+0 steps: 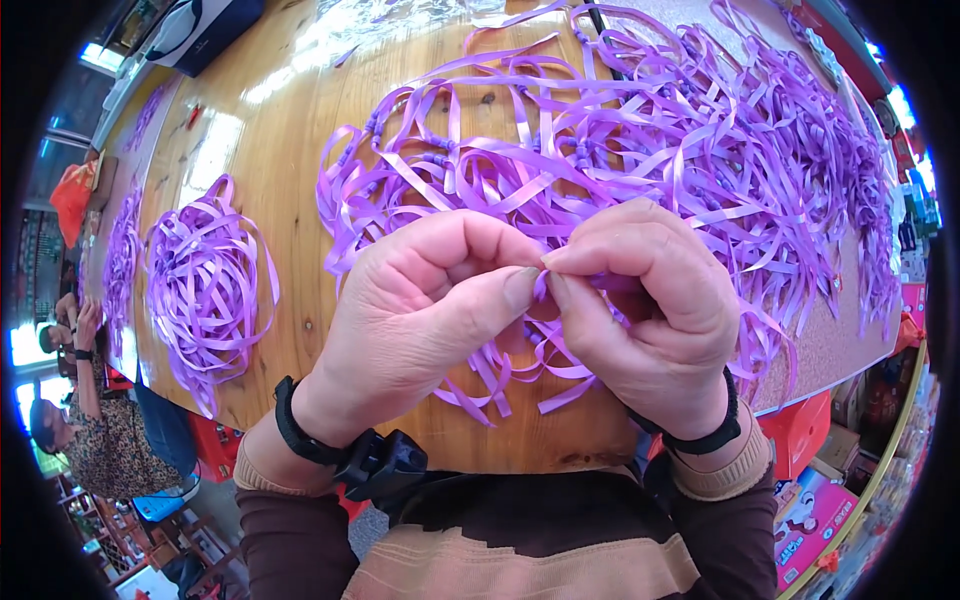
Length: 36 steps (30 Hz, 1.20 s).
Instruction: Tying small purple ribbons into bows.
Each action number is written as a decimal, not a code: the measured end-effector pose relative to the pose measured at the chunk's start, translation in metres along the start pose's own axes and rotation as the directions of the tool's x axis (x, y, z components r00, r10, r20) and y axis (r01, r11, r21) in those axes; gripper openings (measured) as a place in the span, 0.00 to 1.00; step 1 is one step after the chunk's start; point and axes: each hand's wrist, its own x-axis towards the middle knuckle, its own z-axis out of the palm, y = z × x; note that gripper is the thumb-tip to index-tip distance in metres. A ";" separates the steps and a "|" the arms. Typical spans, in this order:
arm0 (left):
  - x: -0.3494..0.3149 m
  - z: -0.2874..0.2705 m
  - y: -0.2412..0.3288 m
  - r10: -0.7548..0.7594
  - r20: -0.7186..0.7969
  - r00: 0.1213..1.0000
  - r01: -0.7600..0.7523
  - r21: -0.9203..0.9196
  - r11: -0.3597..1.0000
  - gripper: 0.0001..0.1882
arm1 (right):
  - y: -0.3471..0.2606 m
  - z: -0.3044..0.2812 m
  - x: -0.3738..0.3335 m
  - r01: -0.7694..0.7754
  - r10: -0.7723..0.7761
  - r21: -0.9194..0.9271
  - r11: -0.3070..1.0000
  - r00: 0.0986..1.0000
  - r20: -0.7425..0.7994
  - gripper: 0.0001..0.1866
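Note:
Both my hands meet just above the near part of the table, pinching a purple ribbon (541,288) between thumbs and forefingers. Thumb and forefinger of my left hand (415,305) press together on it from one side. From the other side my right hand (660,295) grips it, fingers curled in and fingertips almost touching the left ones. Only a small bit of the held ribbon shows between the fingertips. Under and beyond my hands spreads a large tangled pile of purple ribbons (740,165), many with knotted or gathered parts.
A separate bundle of purple ribbons (205,285) lies left on the wooden table (290,130). Clear plastic (400,25) and a dark bag (205,35) sit at the far edge. Another person (110,440) works at the left. A red stool (797,435) and pink box (815,525) stand right.

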 end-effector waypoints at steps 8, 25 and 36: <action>-0.001 0.003 0.000 0.060 -0.063 0.996 -0.057 0.047 0.997 0.05 | -0.001 -0.001 0.000 -0.013 0.013 0.007 1.000 0.998 0.060 0.08; -0.002 0.004 -0.001 0.369 -0.138 0.919 -0.275 0.445 0.853 0.04 | -0.008 -0.007 -0.004 -0.456 0.415 0.259 0.852 0.888 0.198 0.04; 0.002 -0.007 0.004 0.378 0.129 0.917 -0.372 0.619 0.691 0.10 | -0.016 -0.008 0.002 -0.557 0.505 0.336 0.759 0.830 0.237 0.02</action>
